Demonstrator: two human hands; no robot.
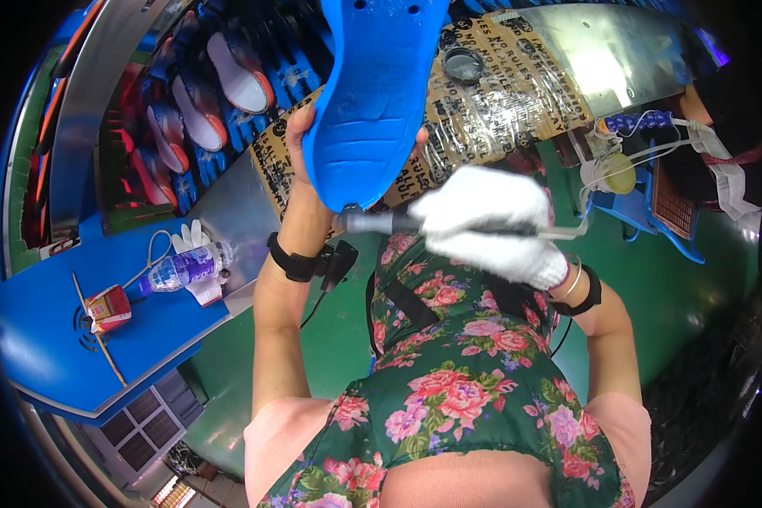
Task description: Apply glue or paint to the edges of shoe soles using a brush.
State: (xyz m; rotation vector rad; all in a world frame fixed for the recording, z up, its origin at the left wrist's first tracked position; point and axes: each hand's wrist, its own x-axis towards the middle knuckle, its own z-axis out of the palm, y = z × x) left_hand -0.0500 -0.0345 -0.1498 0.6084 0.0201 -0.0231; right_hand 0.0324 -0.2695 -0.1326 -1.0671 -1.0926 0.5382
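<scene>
Right of the blue surface (46,339), a glossy green floor (224,360) spreads. Below the surface stand a grey panel (144,430) with dark panes and, lower, a bright striped patch (173,492). Far right of it sits 1 blue stool (625,208); up and right, a metal plate (605,51) reflects white light.

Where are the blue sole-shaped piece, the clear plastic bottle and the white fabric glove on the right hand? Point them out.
Blue sole-shaped piece (371,106), head view: middle of its visible face.
Clear plastic bottle (196,265), head view: its purple label.
White fabric glove on right hand (487,205), head view: its upper side.
</scene>
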